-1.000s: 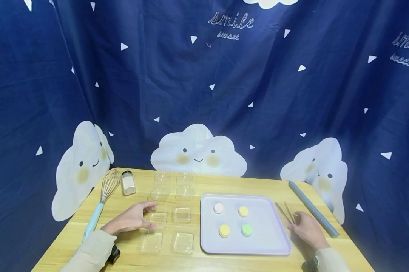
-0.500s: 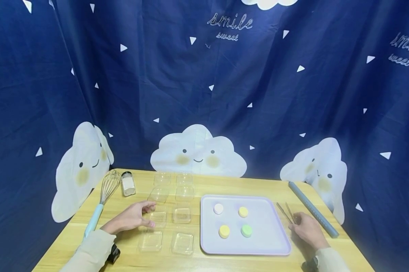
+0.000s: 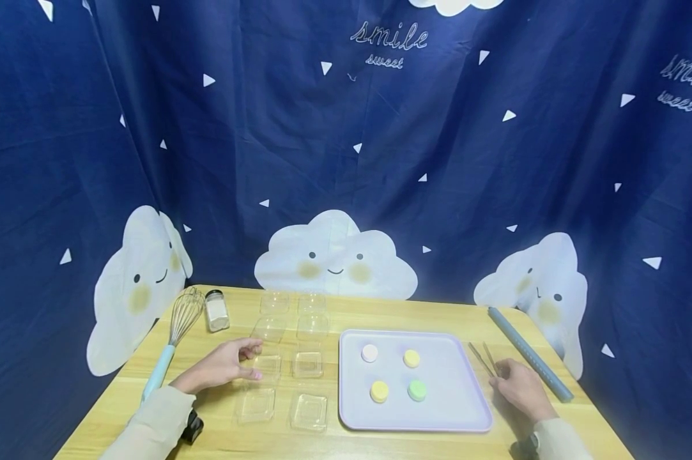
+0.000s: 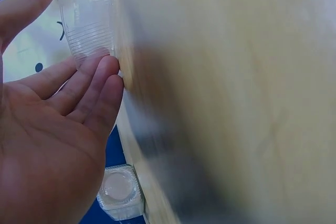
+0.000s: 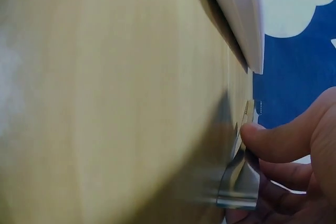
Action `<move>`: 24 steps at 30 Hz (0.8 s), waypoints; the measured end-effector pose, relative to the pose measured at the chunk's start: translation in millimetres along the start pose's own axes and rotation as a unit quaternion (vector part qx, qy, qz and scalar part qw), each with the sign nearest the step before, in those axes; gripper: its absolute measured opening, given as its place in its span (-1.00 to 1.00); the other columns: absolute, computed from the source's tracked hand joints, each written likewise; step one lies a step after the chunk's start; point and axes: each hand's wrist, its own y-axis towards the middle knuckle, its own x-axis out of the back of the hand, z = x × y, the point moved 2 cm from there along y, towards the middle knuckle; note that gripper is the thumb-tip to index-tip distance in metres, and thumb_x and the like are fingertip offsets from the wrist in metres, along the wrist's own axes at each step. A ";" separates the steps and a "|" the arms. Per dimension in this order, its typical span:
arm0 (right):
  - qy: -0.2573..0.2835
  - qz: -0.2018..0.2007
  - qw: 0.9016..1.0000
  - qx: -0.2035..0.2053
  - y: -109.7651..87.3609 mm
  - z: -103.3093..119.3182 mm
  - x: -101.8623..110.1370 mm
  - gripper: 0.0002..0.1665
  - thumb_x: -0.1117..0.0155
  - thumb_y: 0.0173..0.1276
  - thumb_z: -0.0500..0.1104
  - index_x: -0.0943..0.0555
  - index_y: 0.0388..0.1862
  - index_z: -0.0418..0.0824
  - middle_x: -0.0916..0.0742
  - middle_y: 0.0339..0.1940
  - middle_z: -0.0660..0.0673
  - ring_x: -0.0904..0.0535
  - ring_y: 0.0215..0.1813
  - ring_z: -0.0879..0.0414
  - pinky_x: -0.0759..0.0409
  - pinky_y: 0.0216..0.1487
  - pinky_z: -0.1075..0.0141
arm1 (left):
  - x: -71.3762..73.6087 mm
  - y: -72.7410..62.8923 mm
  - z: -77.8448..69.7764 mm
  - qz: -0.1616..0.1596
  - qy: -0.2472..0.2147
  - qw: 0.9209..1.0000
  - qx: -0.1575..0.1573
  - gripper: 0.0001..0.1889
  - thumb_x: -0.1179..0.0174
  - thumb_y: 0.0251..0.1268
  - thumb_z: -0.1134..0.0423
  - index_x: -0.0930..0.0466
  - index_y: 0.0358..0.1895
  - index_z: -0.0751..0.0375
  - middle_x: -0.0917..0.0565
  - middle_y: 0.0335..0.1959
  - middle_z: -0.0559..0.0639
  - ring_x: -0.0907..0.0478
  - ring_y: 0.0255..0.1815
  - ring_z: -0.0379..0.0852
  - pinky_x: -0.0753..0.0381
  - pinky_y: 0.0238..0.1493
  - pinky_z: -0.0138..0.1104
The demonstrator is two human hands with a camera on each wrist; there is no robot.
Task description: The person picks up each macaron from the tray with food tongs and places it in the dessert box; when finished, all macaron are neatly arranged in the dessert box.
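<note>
My left hand (image 3: 225, 367) is at the left column of clear plastic boxes, thumb and fingers at the left side of one clear plastic box (image 3: 268, 366). In the left wrist view the thumb and fingertips pinch the ribbed wall of this plastic box (image 4: 86, 22). On the right, my right hand (image 3: 521, 388) holds metal tongs (image 3: 482, 359), their two arms spread and pointing away from me. The right wrist view has the thumb pressing along the tongs (image 5: 239, 184) close over the table. Pink, yellow and green macaron-like rounds (image 3: 417, 390) lie on a lilac tray (image 3: 449, 409) between the hands.
More clear boxes (image 3: 309, 411) stand in two columns left of the tray. A whisk (image 3: 170, 345) and a black-lidded jar (image 3: 217, 311) lie at the far left. A grey-blue rod (image 3: 530, 354) lies along the right side. A blue curtain (image 3: 346, 160) hangs behind the table.
The left hand has drifted slightly left, and the plastic boxes by it have shifted a little. The right hand and its tongs have barely moved.
</note>
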 end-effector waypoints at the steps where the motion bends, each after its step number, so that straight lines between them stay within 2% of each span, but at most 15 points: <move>1: -0.002 0.000 1.000 0.002 -0.4 0.7 0.3 -0.40 -0.38 0.22 -0.13 -0.56 0.12 -0.53 -0.70 0.00 -0.52 -0.61 0.07 -0.47 -0.62 0.07 -0.24 | 0.1 -0.3 -0.6 -0.001 0.000 1.000 0.002 -0.11 -0.52 0.07 0.02 -0.38 0.42 0.40 -0.63 0.17 0.13 -0.53 0.13 0.01 -0.61 0.12 -0.24; 8: -0.020 -0.005 0.999 0.029 0.9 5.3 2.9 -0.49 -0.40 0.12 -0.18 -0.60 -0.05 -0.55 -0.74 -0.13 -0.46 -0.67 -0.08 -0.38 -0.65 0.01 -0.22 | 0.7 -1.1 -4.2 -0.011 0.013 1.000 0.004 -0.10 -0.52 0.07 0.00 -0.37 0.43 0.40 -0.63 0.15 0.10 -0.54 0.12 0.00 -0.60 0.16 -0.16; 15: -0.007 -0.013 1.000 0.009 2.0 0.2 2.1 -0.51 -0.30 0.12 -0.19 -0.62 -0.04 -0.51 -0.75 -0.10 -0.45 -0.67 -0.04 -0.41 -0.65 0.02 -0.22 | -0.5 -2.0 -5.9 -0.009 0.011 1.000 0.005 -0.11 -0.51 0.09 0.00 -0.36 0.44 0.37 -0.63 0.16 0.11 -0.55 0.14 0.02 -0.59 0.21 -0.07; 19: 0.010 -0.057 0.998 0.015 3.1 4.4 6.8 -0.56 -0.24 0.23 -0.18 -0.61 0.00 -0.46 -0.75 -0.12 -0.44 -0.66 -0.04 -0.41 -0.64 0.01 -0.23 | -0.3 -2.1 -6.0 -0.011 0.009 1.000 0.005 -0.13 -0.50 0.11 -0.01 -0.37 0.44 0.35 -0.64 0.17 0.12 -0.56 0.14 0.02 -0.59 0.22 -0.03; 24: 0.035 -0.133 0.989 0.047 5.0 22.1 15.8 -0.62 -0.23 0.29 -0.20 -0.61 0.04 -0.39 -0.74 -0.16 -0.37 -0.66 -0.09 -0.29 -0.60 -0.01 -0.17 | -0.2 -2.7 -4.4 -0.014 0.012 1.000 0.004 -0.16 -0.48 0.12 -0.01 -0.40 0.42 0.36 -0.65 0.16 0.11 -0.56 0.13 0.01 -0.60 0.19 -0.10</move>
